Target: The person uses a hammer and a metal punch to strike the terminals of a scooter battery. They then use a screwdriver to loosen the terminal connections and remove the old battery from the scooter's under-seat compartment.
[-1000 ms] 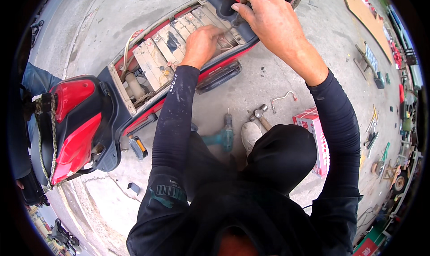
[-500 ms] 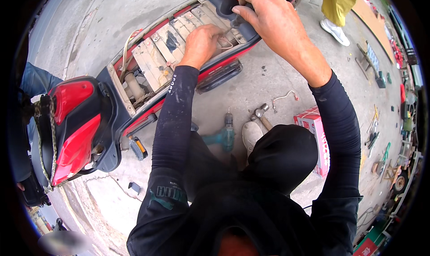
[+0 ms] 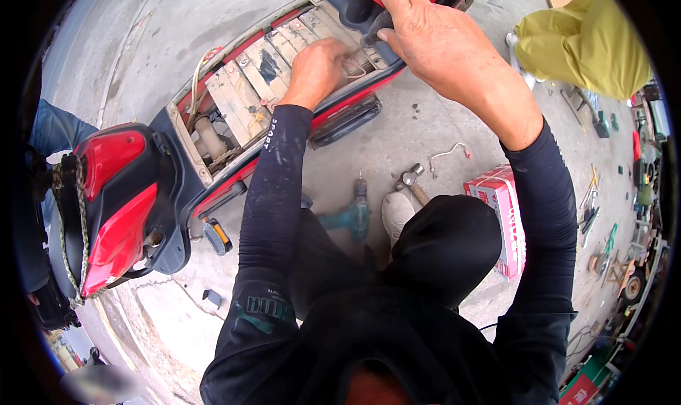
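A red and black scooter [image 3: 117, 228] has its floor compartment uncovered, showing a row of dusty grey batteries [image 3: 237, 100]. Over their far right end, my left hand [image 3: 316, 68] is closed, fingers curled down; what they pinch is hidden. Beside those fingertips a thin wire [image 3: 355, 69] loops at the compartment's edge. My right hand [image 3: 440, 47] is raised higher, closed around a dark-handled tool [image 3: 376, 29], perhaps a screwdriver, tilted down toward my left fingers. Its tip cannot be made out.
On the concrete by my shoe [image 3: 399, 213] lie a teal drill [image 3: 359, 217], a hammer [image 3: 413, 178] and a short cable [image 3: 450, 150]. A red and white box [image 3: 500, 220] stands by my knee. Someone in yellow-green trousers [image 3: 585, 47] is at upper right; tools lie along the right.
The person in yellow-green trousers has come nearer on the right. My right hand and forearm have shifted slightly right and down; my left hand stays almost in place.
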Available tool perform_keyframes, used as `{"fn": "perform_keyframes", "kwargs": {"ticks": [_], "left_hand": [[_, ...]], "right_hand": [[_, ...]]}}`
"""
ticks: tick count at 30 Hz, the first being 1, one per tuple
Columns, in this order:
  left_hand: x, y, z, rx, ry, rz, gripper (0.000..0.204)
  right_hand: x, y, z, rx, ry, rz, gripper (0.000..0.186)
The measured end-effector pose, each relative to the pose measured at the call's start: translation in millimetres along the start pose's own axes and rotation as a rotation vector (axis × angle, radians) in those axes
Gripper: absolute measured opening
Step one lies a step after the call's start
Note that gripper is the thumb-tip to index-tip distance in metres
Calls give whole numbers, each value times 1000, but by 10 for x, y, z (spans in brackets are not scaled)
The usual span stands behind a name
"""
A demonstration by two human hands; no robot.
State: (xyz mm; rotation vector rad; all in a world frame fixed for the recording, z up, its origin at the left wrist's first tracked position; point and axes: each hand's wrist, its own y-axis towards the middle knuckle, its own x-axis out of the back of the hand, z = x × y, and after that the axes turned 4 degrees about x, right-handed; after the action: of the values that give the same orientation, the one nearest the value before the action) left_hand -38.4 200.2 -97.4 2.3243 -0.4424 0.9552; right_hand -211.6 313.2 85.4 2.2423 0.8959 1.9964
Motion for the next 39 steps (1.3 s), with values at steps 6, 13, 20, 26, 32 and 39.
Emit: {"fn": "perform_keyframes", "kwargs": {"ticks": [6, 13, 20, 26, 32, 39], "left_hand": [[-49, 29, 29, -7, -39, 16, 17], [379, 119, -297, 233, -433, 135, 35], [540, 319, -450, 0, -447, -118, 47], [578, 480, -409, 31, -534, -38, 32], [573, 524, -523, 35, -445, -27, 41], [663, 494, -559, 130, -381, 42, 46]], "right_hand": [[-326, 31, -47, 42, 4, -271, 27], [-293, 151, 50, -28, 15, -196, 24], [-181, 436, 93, 56, 211, -52, 46], [-671, -882, 67, -409, 575, -326, 30], [-2377, -3845, 830, -726, 427, 934, 39], [-2708, -4235, 1334, -872, 251, 700, 20]]}}
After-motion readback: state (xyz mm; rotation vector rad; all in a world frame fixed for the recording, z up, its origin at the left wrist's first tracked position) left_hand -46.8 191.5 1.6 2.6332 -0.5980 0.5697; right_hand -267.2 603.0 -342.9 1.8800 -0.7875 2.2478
